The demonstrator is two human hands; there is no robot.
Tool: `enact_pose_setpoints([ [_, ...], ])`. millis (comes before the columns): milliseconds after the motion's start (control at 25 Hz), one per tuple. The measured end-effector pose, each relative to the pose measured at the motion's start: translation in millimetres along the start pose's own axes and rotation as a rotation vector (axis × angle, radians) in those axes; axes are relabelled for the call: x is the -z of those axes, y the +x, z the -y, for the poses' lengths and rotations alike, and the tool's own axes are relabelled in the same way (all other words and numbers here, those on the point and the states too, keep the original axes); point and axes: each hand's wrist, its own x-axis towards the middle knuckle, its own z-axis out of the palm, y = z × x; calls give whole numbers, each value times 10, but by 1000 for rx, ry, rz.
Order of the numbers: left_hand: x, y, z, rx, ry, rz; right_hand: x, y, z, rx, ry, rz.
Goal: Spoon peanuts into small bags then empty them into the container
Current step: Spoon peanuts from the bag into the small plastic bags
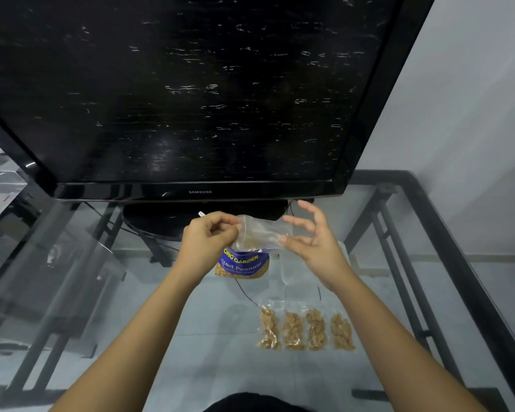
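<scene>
Glass table (428, 263) under a Samsung monitor (191, 99): left hand (208, 242) pinches the flimsy, slippery clear bag (260, 233) by its rim, right hand (312, 236) spread beside it.

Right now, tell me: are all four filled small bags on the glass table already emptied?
No: the four small bags lying in a row on the glass table each still hold peanuts.

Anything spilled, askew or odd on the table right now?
No spill shows. Four filled small bags lie in a neat row on the glass table. One oddity: the TV screen is covered in pale scratch-like streaks. The left hand pinches an empty bag.
</scene>
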Motion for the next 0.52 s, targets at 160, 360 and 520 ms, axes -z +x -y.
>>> enact_pose_setpoints([
  [160, -53, -4, 1, 3, 23, 15, 10, -11, 12, -21, -88, 1],
  [360, -68, 4, -25, -6, -9, -7, -18, -63, 46, 365, -706, -112],
  [520, -120, 2, -60, -30, -3, 34, -185, -19, 24, 490, -937, 32],
])
